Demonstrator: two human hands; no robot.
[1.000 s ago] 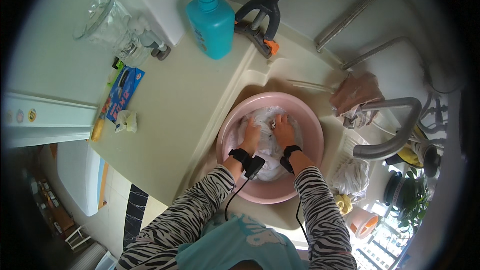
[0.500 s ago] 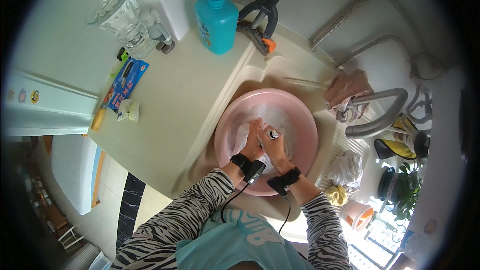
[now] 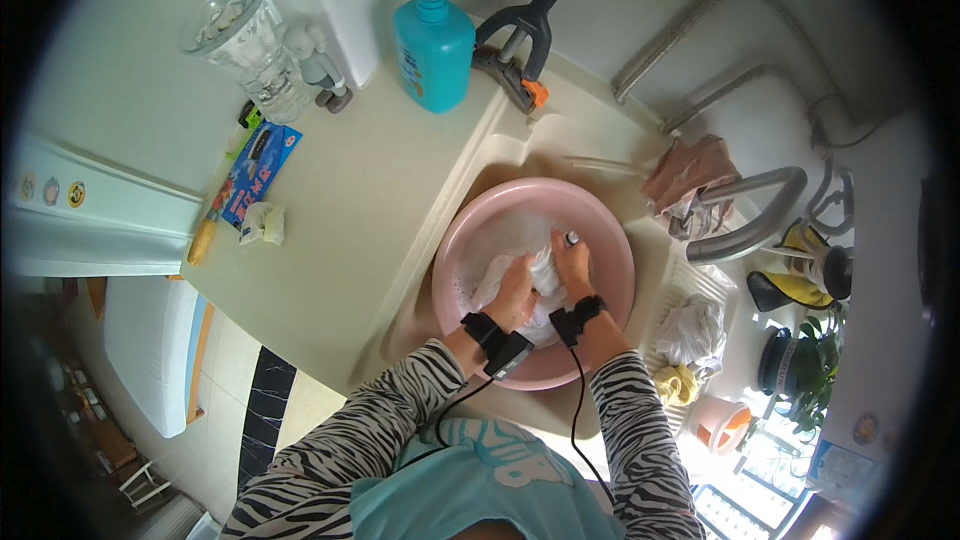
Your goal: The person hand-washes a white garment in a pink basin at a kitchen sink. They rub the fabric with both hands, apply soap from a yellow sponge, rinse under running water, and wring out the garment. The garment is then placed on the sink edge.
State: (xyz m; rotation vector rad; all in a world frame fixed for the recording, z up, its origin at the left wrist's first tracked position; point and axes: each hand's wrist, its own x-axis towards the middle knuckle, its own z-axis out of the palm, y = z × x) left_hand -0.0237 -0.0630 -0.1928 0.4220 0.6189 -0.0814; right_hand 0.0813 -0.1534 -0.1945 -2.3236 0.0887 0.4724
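A pink basin (image 3: pixel 618 315) sits in the cream sink, with cloudy, sudsy water and a wet white cloth (image 3: pixel 543 268) in it. Inside the basin, my left hand (image 3: pixel 515 290) is closed on a bunched part of the cloth. My right hand (image 3: pixel 573 268) is a little farther right, its fingers closed round the cloth's right side. A small dark-and-white round piece (image 3: pixel 571 238) shows at its fingers; I cannot make out what it is. The fingertips of both hands are partly hidden in the cloth. Black bands with cables circle both wrists.
A curved faucet (image 3: pixel 755 210) reaches in from the right beside a brownish cloth (image 3: pixel 690 175). A turquoise pump bottle (image 3: pixel 433 55) and a black-and-grey squeegee-like tool (image 3: pixel 520 50) stand behind. Left on the counter (image 3: pixel 350 220) are a blue packet (image 3: pixel 258 172) and a glass vase (image 3: pixel 250 50).
My hands have moved apart: the right went farther and to the right, the left slightly right. The white cloth now shows stretched between them. The small round piece moved with the right hand.
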